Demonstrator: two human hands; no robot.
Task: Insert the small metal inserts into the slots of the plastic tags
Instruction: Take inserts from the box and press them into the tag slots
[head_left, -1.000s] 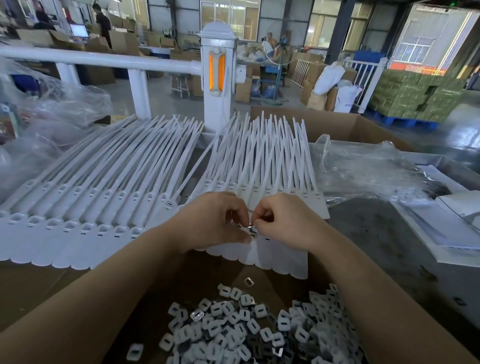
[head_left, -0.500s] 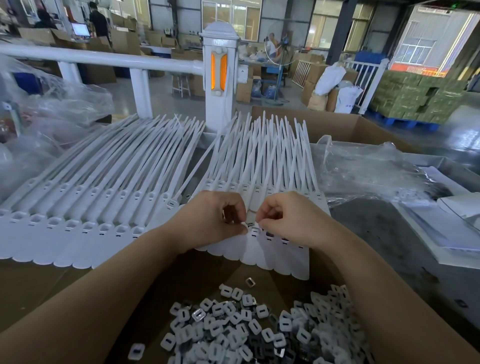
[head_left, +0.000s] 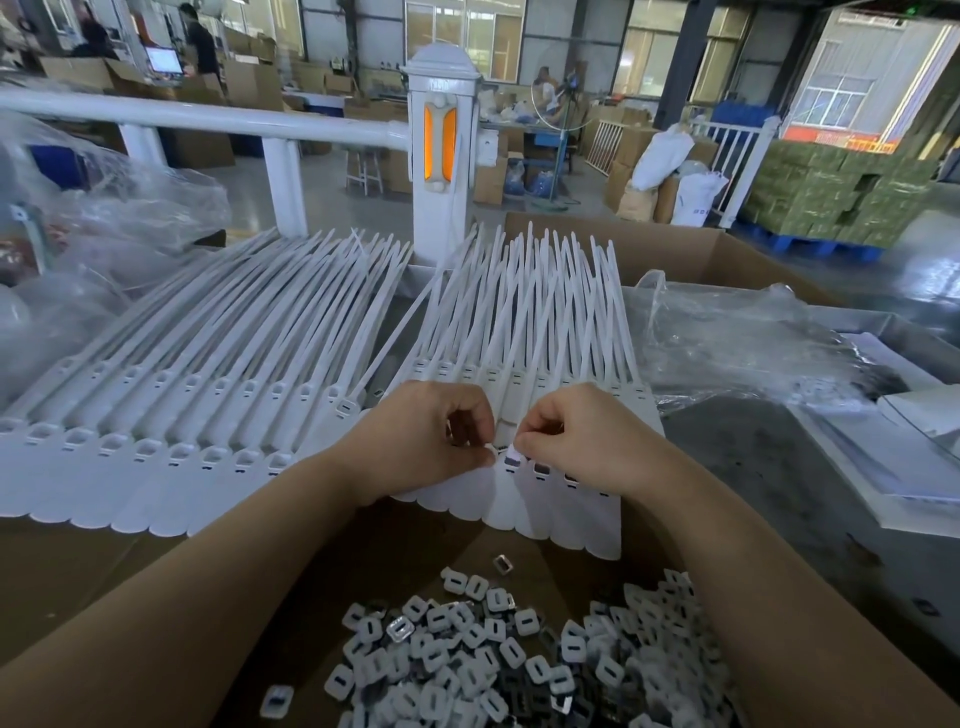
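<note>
Cardboard bench (head_left: 78, 561) carried tags (head_left: 498, 499); left hand (head_left: 415, 436) and right hand (head_left: 587, 441) pinched an insert (head_left: 510, 457) between them, slot directly beneath.

daylight pours in from the big windows (head_left: 847, 98) at the back, which are blown out to near white, while the foreground sits in softer, even light with only faint shadows under the hands. the wide lens bends the white railing (head_left: 208, 122) and stretches the edges. the plastic bags (head_left: 737, 343) catch pale glare, and the far hall looks slightly soft.
</note>
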